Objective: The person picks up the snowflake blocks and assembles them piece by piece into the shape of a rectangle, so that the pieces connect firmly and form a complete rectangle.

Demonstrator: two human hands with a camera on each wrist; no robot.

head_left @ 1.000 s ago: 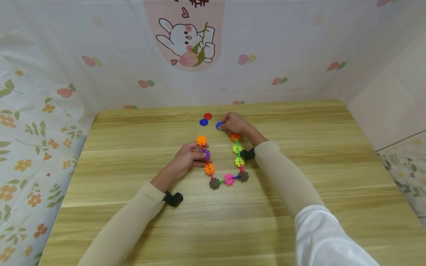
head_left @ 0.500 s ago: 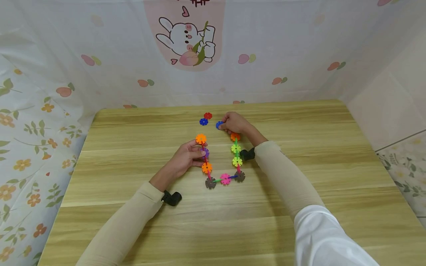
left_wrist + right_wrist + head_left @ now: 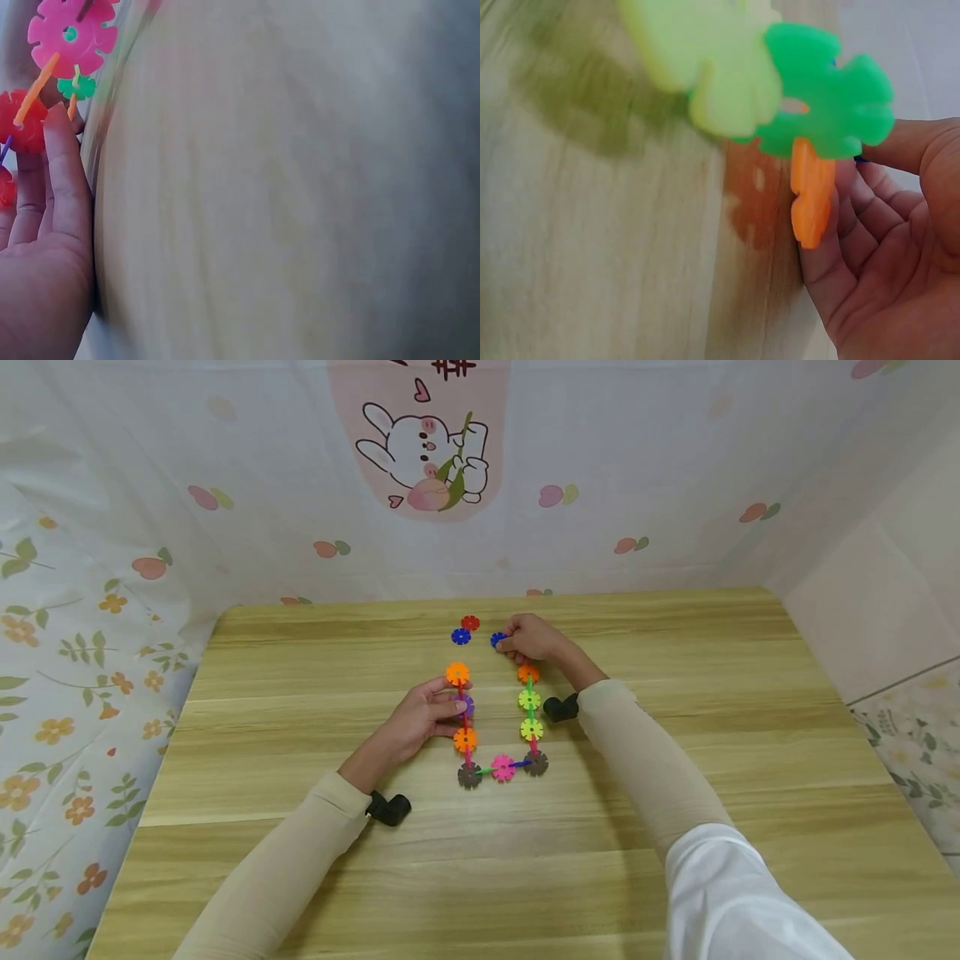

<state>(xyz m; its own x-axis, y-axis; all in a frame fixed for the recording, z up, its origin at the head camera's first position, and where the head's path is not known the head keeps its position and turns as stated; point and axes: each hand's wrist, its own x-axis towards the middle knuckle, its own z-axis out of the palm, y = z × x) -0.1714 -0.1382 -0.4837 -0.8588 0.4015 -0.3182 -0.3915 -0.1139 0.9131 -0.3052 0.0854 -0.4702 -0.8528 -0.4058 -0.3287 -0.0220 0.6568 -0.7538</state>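
Notched plastic flower discs are slotted together in a U-shaped chain. My left hand (image 3: 408,720) holds its left side, pinching the purple disc (image 3: 468,704) with the thumb on top; an orange disc (image 3: 457,673) ends that side. Above the right side's orange end disc (image 3: 528,673), my right hand (image 3: 534,639) pinches a loose blue disc (image 3: 498,640) by its edge, part of it hidden by the fingers. The right wrist view shows a green disc (image 3: 832,90) of the chain close to that hand. A pink disc (image 3: 71,45) appears beyond the left fingers in the left wrist view.
A red disc (image 3: 470,622) and a second blue disc (image 3: 461,636) lie touching or nearly so toward the back of the wooden table (image 3: 300,693). A printed white cloth (image 3: 637,468) hangs behind the table's far edge.
The chain's bottom and right side have shifted left, so the U now stands straighter. The blue disc in my right hand has turned slightly. Both hands stay nearly in place.
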